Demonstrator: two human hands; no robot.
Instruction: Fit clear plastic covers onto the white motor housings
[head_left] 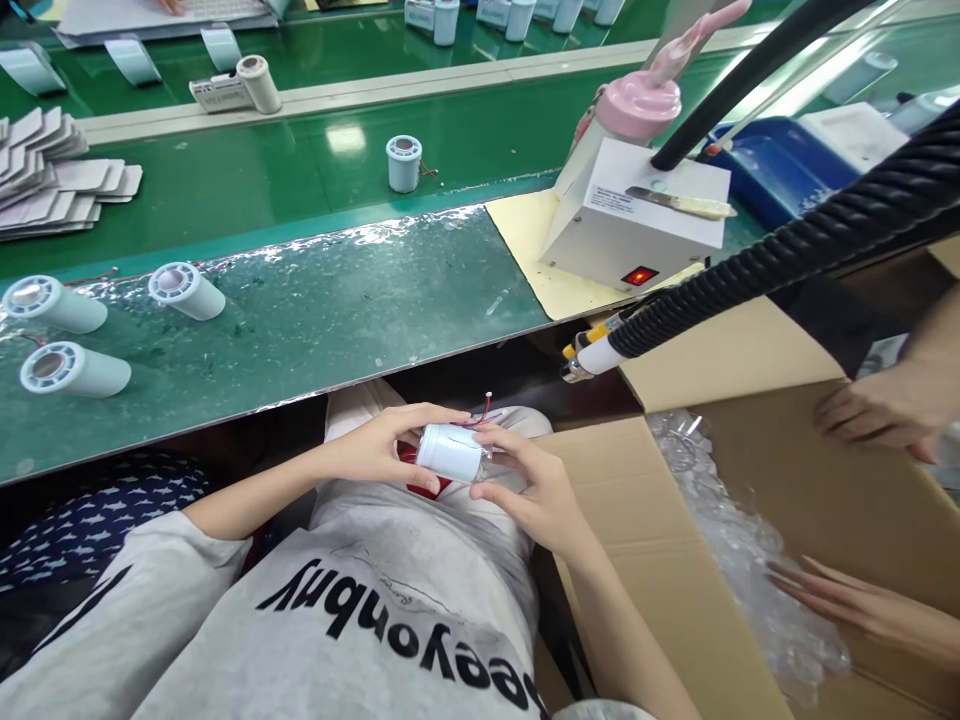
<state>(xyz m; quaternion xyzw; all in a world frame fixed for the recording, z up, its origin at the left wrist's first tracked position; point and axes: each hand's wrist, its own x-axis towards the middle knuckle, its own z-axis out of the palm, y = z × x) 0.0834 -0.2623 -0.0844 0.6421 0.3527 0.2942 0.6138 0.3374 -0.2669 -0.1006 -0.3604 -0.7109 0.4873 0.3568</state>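
Note:
Above my lap, a light blue plastic cylinder [452, 453] lies on its side between my two hands. My left hand [386, 447] wraps its left end, thumb below and fingers over the top. At the other end, my right hand [529, 490] pinches it between thumb and fingers, where something clear and shiny shows; I cannot make out what it is. Thin red and dark wires with a small white connector [488, 396] stick up behind the cylinder. Beneath it a red patch [427, 486] shows, partly hidden by my left hand.
Similar cylinders [79, 370] lie on the green bench [337, 330]; another stands on the green belt [300, 160]. A white machine [637, 220] with a pink-topped bottle [637, 105] and a black corrugated hose [787, 235] are right. Another person's hands [877, 410] reach into a cardboard box [652, 560] of clear plastic pieces.

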